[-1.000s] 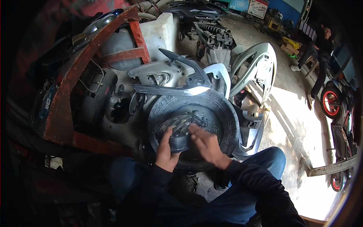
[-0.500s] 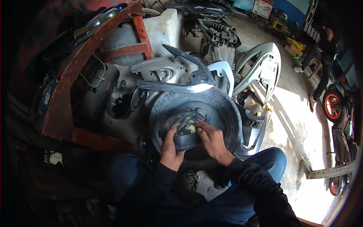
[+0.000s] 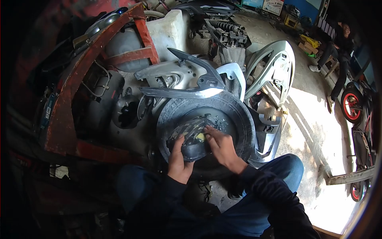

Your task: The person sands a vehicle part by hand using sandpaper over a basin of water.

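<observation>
A dark, curved plastic motorcycle part (image 3: 194, 148) with worn grey and yellowish patches is tilted over the black rubber basin (image 3: 246, 131), which looks made from a tyre and has water in it. My left hand (image 3: 180, 162) grips the part's near left side, thumb on top and fingers underneath. On the upper right surface, beside a yellowish patch, press the bent, bunched fingers of my right hand (image 3: 223, 149). Whatever may be under those fingertips is hidden. Just beyond the basin's far rim lies a dark V-shaped fairing piece (image 3: 209, 81).
Silver (image 3: 159, 73) and pale green body panels (image 3: 284, 59) crowd the far side. A rusty red metal frame (image 3: 65, 107) stands left, near a dark cylindrical tank (image 3: 106, 93). At right are a seated person (image 3: 338, 49) and a motorcycle with a red-rimmed wheel (image 3: 351, 104).
My right fingertips have shifted slightly left across the part's surface. My left hand keeps its hold, and the whole view has moved a little.
</observation>
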`<state>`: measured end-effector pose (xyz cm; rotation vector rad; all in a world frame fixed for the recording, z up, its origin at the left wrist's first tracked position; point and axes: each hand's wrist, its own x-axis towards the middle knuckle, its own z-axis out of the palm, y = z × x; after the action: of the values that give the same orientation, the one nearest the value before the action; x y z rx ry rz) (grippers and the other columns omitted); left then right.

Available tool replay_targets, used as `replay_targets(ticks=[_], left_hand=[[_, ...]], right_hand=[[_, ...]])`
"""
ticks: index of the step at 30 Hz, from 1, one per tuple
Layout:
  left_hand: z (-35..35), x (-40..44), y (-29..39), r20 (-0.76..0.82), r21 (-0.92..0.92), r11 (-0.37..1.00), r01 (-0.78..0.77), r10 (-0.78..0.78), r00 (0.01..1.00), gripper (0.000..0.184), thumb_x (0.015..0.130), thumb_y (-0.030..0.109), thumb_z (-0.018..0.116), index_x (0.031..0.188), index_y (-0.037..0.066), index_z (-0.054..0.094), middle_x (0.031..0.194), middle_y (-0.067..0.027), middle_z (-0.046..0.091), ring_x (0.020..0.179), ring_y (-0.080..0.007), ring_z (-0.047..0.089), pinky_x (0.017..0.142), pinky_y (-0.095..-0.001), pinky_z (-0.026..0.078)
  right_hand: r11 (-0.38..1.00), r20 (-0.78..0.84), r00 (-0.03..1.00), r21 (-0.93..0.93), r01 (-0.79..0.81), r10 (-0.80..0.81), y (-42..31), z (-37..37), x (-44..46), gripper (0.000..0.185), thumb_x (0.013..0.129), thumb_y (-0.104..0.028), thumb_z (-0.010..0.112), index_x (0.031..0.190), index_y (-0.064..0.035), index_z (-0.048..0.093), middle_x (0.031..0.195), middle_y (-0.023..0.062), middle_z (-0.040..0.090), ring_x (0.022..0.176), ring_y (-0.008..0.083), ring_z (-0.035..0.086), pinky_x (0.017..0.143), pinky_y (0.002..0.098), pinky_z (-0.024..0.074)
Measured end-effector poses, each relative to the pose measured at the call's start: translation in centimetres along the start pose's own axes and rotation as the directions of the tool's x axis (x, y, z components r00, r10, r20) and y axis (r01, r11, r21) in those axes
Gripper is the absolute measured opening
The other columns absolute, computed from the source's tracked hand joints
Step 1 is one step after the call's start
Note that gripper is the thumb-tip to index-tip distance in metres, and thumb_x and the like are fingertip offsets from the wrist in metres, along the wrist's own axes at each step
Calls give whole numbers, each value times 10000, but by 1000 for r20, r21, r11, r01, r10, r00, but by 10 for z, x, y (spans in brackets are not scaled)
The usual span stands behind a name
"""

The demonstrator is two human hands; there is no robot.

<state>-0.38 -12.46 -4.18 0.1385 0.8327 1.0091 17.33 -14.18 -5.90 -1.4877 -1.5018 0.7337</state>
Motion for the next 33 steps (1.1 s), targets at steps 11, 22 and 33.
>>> replay_targets(ticks=[11,22,33], left_hand=[[-9,11,-2,25,-16,1000,21,-21,999,301,970,293,665,1203,104,641,1136,-70,711,1029,-204,699,912,-378,572],[-13,30,-18,7,-2,994,-113,113,994,274,936,207,690,1174,84,637,1070,-40,707,917,-153,707,759,-300,605],[-9,25,-8,-36,-33,998,44,-46,998,291,925,245,674,1170,94,634,1089,-41,709,936,-171,709,773,-318,596]], right_hand=[[933,23,934,-48,357,-356,-33,2,-23,296,963,-64,529,1202,67,642,1245,280,640,1236,408,590,1086,442,461],[999,-5,1000,23,30,-30,2,0,-7,291,961,-67,538,1191,60,662,1306,269,616,1307,389,546,1108,435,441],[946,39,949,-83,314,-312,-17,3,-24,306,976,-76,539,1226,66,644,1317,277,604,1327,392,521,1131,433,415]])
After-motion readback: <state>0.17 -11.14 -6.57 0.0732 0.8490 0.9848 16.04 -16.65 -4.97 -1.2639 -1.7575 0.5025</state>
